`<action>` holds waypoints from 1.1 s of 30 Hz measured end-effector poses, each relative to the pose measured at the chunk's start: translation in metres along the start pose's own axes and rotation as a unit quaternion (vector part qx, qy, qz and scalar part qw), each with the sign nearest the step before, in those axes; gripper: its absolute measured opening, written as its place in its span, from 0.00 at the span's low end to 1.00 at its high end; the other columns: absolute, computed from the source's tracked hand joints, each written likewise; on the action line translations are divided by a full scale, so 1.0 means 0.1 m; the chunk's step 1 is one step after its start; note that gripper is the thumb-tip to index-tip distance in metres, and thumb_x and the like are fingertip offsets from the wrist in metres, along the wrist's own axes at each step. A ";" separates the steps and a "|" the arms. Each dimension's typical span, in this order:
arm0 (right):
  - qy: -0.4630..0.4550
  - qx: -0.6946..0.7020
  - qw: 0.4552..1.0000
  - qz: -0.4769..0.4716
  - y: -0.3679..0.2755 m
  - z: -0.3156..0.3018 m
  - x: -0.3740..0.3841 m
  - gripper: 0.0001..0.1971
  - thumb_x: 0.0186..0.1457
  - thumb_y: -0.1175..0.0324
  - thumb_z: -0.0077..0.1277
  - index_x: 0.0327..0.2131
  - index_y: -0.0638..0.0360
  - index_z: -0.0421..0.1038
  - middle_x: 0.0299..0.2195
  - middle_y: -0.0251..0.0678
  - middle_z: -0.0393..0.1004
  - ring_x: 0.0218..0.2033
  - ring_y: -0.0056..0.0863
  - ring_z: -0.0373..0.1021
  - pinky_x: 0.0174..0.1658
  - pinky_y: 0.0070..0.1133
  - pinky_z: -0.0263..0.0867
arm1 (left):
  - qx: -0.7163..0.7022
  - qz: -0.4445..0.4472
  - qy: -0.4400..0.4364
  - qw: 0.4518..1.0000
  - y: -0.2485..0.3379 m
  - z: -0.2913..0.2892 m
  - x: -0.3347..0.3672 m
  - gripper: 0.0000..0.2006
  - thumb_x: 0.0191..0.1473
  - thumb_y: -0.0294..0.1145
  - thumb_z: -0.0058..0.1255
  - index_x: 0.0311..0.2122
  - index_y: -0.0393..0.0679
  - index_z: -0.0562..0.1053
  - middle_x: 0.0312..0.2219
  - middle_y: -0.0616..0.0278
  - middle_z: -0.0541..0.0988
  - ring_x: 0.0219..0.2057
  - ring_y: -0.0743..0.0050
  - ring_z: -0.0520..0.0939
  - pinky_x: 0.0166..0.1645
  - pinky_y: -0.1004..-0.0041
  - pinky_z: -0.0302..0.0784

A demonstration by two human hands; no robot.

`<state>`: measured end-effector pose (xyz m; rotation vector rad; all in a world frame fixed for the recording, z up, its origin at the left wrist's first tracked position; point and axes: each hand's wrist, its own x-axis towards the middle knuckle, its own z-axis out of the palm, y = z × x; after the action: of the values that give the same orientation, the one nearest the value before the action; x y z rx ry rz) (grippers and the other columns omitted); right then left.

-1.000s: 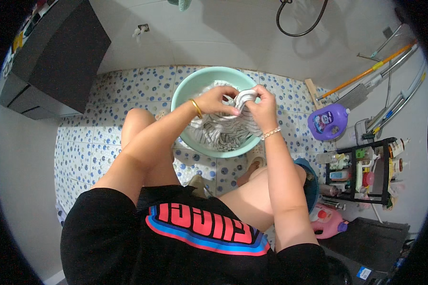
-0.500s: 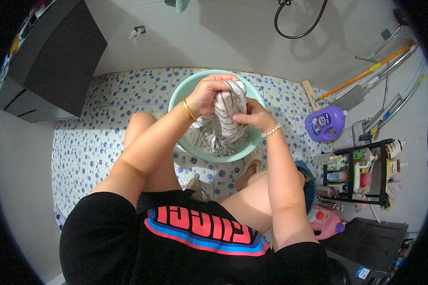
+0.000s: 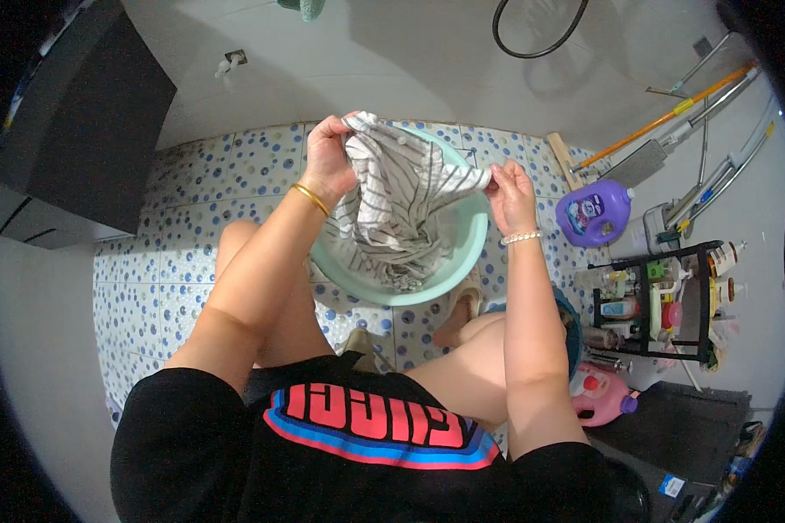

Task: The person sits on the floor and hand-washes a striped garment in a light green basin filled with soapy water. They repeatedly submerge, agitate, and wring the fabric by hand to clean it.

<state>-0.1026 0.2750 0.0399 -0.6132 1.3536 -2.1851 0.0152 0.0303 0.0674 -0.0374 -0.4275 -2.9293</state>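
A white cloth garment with dark stripes [image 3: 392, 187] is stretched between my two hands above a pale green basin [image 3: 401, 298]. My left hand [image 3: 331, 161], with a gold bangle at the wrist, grips its upper left part. Out to the right, my right hand [image 3: 512, 196] pinches a corner of the cloth near the basin's right rim; a beaded bracelet circles that wrist. The garment's lower part hangs bunched down into the basin, whose bottom is mostly hidden by it.
Right of the basin stands a purple detergent jug [image 3: 595, 214]. A black rack [image 3: 654, 301] of bottles is nearer, with a pink jug [image 3: 600, 397] below it. Long-handled cleaning tools [image 3: 672, 118] lean at the far right. A dark cabinet [image 3: 78, 105] fills the far left.
My hands have moved apart, the left one leftward and up, the right one to the right. The bunched garment has been spread wide between them.
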 end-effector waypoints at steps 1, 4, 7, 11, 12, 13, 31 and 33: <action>0.007 -0.005 1.000 0.020 0.01 0.05 -0.01 0.07 0.50 0.72 0.42 0.22 0.55 0.56 0.25 0.32 0.67 0.31 0.24 0.66 0.38 0.20 0.60 | 0.011 0.021 0.067 0.997 -0.03 -0.09 0.05 0.12 0.32 0.29 0.36 0.24 0.36 0.68 0.26 0.55 0.74 0.28 0.58 0.73 0.40 0.63 0.67; -0.008 -0.115 0.993 0.031 0.28 0.16 -0.01 0.17 0.48 0.62 0.46 0.39 0.58 0.56 0.29 0.33 0.68 0.35 0.26 0.66 0.43 0.24 0.57 | -0.013 -0.074 0.073 0.994 -0.15 -0.04 0.07 0.13 0.33 0.31 0.35 0.24 0.36 0.69 0.25 0.53 0.74 0.28 0.58 0.74 0.40 0.63 0.68; -0.079 -0.276 0.956 0.059 0.42 0.43 -0.07 0.21 0.44 0.63 0.52 0.41 0.61 0.61 0.30 0.34 0.69 0.33 0.23 0.66 0.41 0.22 0.58 | -0.036 -0.121 0.012 0.992 -0.14 -0.12 0.10 0.16 0.35 0.35 0.35 0.27 0.35 0.70 0.27 0.51 0.74 0.29 0.55 0.74 0.42 0.62 0.67; -0.071 -0.253 0.954 0.148 0.43 0.42 -0.01 0.15 0.41 0.68 0.53 0.34 0.64 0.67 0.29 0.32 0.70 0.31 0.18 0.64 0.37 0.18 0.60 | -0.030 -0.081 0.036 0.996 -0.03 -0.20 0.21 0.17 0.37 0.35 0.34 0.29 0.34 0.70 0.28 0.49 0.74 0.30 0.54 0.74 0.42 0.62 0.67; -0.025 -0.209 0.966 0.151 0.42 0.38 0.02 0.13 0.41 0.69 0.53 0.32 0.65 0.68 0.29 0.32 0.70 0.30 0.18 0.64 0.36 0.17 0.61 | -0.024 -0.064 0.062 0.996 0.02 -0.23 0.24 0.17 0.37 0.35 0.35 0.29 0.34 0.70 0.28 0.49 0.74 0.30 0.54 0.74 0.42 0.62 0.67; -0.008 -0.198 0.972 0.123 0.37 0.34 0.05 0.14 0.41 0.71 0.53 0.34 0.67 0.66 0.29 0.31 0.70 0.29 0.15 0.64 0.35 0.15 0.61 | -0.016 -0.057 0.073 0.996 0.05 -0.25 0.26 0.16 0.37 0.34 0.35 0.28 0.34 0.69 0.28 0.50 0.74 0.30 0.55 0.74 0.41 0.62 0.68; 0.089 0.031 0.994 0.063 0.14 0.27 0.30 0.12 0.49 0.68 0.46 0.36 0.61 0.60 0.32 0.31 0.64 0.34 0.18 0.61 0.37 0.17 0.59 | 0.203 -0.095 0.244 0.944 -0.46 -0.64 0.24 0.10 0.45 0.29 0.49 0.34 0.40 0.66 0.27 0.63 0.73 0.30 0.76 0.73 0.36 0.77 0.70; 0.137 -0.238 0.955 0.110 0.67 0.02 0.42 0.17 0.44 0.64 0.51 0.36 0.63 0.61 0.33 0.35 0.66 0.35 0.23 0.63 0.38 0.20 0.60 | 0.286 -0.133 0.366 0.876 -0.63 -1.12 0.25 0.13 0.47 0.30 0.45 0.39 0.38 0.64 0.29 0.57 0.73 0.31 0.73 0.72 0.35 0.74 0.71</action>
<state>-0.1223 0.2223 -0.0152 -0.3049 2.0196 -1.8178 -0.0209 0.0530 -0.0566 1.2364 -1.1771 -2.6258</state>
